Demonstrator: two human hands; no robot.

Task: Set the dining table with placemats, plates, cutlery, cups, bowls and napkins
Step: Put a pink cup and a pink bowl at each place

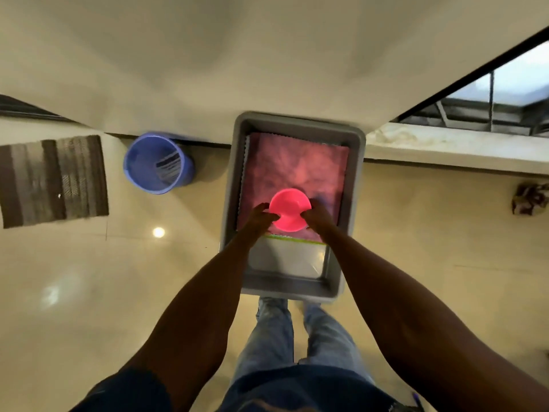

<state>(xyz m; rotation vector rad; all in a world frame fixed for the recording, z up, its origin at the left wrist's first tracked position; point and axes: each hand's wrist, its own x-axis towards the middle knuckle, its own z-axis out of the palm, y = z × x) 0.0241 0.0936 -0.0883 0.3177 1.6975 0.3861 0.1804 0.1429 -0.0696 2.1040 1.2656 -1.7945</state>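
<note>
A bright pink round bowl point(290, 209) is held between both hands over a grey plastic bin point(234, 185) that stands on the floor. My left hand point(261, 218) grips the bowl's left rim and my right hand point(319, 218) grips its right rim. Under the bowl, inside the bin, lies a pink-purple patterned placemat point(294, 165). Nearer to me in the bin lies a white mat with a green edge point(285, 257).
A blue bucket point(159, 163) stands on the tiled floor left of the bin, against the white wall. A striped brown floor mat point(53, 181) lies far left. A ledge and window are at the right. My jeans-clad legs point(273, 331) are just behind the bin.
</note>
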